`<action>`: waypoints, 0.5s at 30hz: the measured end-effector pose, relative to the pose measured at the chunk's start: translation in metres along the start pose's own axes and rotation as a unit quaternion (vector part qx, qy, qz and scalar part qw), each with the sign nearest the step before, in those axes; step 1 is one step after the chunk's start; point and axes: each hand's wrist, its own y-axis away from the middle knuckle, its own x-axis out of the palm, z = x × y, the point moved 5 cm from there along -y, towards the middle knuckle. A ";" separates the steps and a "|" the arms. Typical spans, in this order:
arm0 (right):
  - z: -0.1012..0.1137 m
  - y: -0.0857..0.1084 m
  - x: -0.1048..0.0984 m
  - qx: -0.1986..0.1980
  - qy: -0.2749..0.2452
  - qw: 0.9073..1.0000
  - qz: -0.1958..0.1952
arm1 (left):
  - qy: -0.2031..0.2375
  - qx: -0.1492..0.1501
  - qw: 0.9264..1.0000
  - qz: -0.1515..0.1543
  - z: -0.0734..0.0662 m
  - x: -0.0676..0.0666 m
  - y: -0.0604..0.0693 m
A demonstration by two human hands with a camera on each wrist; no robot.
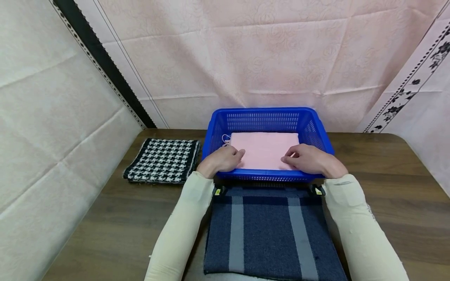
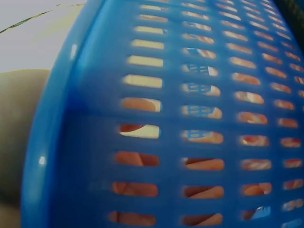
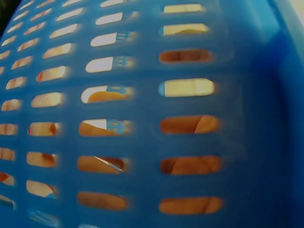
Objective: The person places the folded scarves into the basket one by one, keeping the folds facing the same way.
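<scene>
A folded pink cloth (image 1: pixel 263 150) lies flat inside a blue plastic basket (image 1: pixel 261 111), white strings (image 1: pixel 225 139) at its back left corner. My left hand (image 1: pixel 225 159) reaches over the near rim to the cloth's left side, its fingers loosely bent and partly hidden. On the opposite side, my right hand (image 1: pixel 311 158) has loosely curved fingers over the cloth's right part. Whether the fingertips touch the cloth is unclear. Both wrist views look through the slotted basket wall (image 2: pixel 95 142), with parts of the fingers (image 3: pixel 183 124) showing through the holes.
A folded black-and-white houndstooth cloth (image 1: pixel 165 160) lies left of the basket. In front, between my forearms, is a dark blue cloth (image 1: pixel 267 234) with grey stripes. All stand on a wooden table (image 1: pixel 386 187); pale patterned curtains (image 1: pixel 281 58) hang behind it.
</scene>
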 end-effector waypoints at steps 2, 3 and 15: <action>0.001 -0.001 0.001 -0.003 0.006 1.000 -0.001 | 0.003 -0.004 1.000 0.005 0.001 0.001 0.000; 0.001 -0.001 0.002 -0.003 0.008 1.000 -0.002 | 0.005 -0.005 1.000 0.005 0.001 0.001 0.000; 0.002 0.002 -0.002 -0.005 -0.006 1.000 -0.025 | -0.013 0.040 0.999 -0.029 -0.005 -0.004 0.003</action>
